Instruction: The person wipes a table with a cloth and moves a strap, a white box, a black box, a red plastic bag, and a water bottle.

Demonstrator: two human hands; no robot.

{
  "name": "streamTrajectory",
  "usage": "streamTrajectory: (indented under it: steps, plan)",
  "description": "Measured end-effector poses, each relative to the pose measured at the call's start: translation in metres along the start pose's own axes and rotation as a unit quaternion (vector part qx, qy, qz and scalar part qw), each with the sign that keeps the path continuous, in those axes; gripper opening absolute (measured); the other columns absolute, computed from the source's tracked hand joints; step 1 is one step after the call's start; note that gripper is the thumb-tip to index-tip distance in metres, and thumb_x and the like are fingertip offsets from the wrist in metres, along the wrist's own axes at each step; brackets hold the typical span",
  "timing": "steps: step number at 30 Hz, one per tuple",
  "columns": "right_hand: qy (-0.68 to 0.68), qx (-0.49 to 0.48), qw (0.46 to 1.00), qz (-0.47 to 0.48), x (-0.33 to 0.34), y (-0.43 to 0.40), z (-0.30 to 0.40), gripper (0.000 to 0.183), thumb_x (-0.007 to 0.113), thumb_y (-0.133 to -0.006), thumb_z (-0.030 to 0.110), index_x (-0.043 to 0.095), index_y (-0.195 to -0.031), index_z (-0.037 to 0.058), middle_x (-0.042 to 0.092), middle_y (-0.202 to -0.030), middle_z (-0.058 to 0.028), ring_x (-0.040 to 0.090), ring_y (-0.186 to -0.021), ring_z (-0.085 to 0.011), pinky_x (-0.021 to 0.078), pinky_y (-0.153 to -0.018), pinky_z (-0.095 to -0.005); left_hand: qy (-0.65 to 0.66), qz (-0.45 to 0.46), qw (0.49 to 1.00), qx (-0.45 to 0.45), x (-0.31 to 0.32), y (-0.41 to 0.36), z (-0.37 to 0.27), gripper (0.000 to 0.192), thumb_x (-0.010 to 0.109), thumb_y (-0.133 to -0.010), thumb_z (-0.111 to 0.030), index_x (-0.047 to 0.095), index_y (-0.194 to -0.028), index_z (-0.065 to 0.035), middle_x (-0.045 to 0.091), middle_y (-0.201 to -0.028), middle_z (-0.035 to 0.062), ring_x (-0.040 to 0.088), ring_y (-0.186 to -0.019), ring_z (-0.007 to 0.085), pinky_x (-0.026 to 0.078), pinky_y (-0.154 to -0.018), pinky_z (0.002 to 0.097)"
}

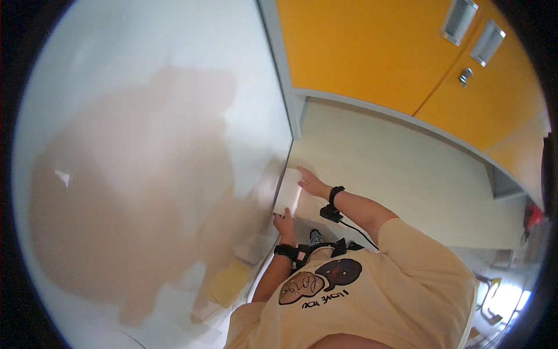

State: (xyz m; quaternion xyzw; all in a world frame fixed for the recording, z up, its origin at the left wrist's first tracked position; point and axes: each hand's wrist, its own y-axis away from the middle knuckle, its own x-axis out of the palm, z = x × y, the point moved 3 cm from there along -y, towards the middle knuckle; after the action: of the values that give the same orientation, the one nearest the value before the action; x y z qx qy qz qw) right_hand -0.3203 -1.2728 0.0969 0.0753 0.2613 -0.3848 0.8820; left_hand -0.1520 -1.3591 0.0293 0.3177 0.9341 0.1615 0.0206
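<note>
A plain white rectangular block, perhaps a box or a stack of paper, is held between my two hands. My left hand grips its near end, the thumb on top. At the far right corner, my right hand has its fingers along the edge. The block's left side lies close along the foot of a glossy white panel; whether they touch I cannot tell. Both wrists wear black straps, and a cable runs from the right wrist device.
Orange cabinet doors with metal handles and a key lock stand ahead. Below them spreads a pale flat surface. My shoe shows under my hands. A red item and chairs appear at far right.
</note>
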Motion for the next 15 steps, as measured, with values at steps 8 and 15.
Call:
streamTrajectory:
  steps: [8,15]
  plan:
    - [-0.054,0.080,0.990,-0.100,-0.082,0.159,-0.001,0.052,0.052,-0.083,0.013,0.030,-0.129,0.0048,0.042,-0.125,-0.0136,0.046,-0.109,-0.0226,0.0437,-0.084,-0.0320,0.235,0.175,0.911,-0.288,0.006,0.117,-0.012,0.055,0.044,-0.084,-0.044,0.035,-0.124,-0.0077,0.040,-0.119,0.0108,0.037,-0.111,0.0235,0.024,-0.093,0.0546]
    - [-0.350,0.160,0.817,-0.429,-0.176,0.509,-0.047,0.030,0.048,-0.084,0.013,0.048,-0.113,0.0064,0.057,-0.100,-0.0074,0.055,-0.089,-0.0165,0.0453,-0.075,-0.0291,0.210,0.238,0.871,-0.374,0.045,0.321,-0.002,0.076,0.040,-0.084,-0.047,0.001,-0.136,-0.0072,0.008,-0.142,0.0058,0.019,-0.129,0.0191,0.016,-0.100,0.0563]
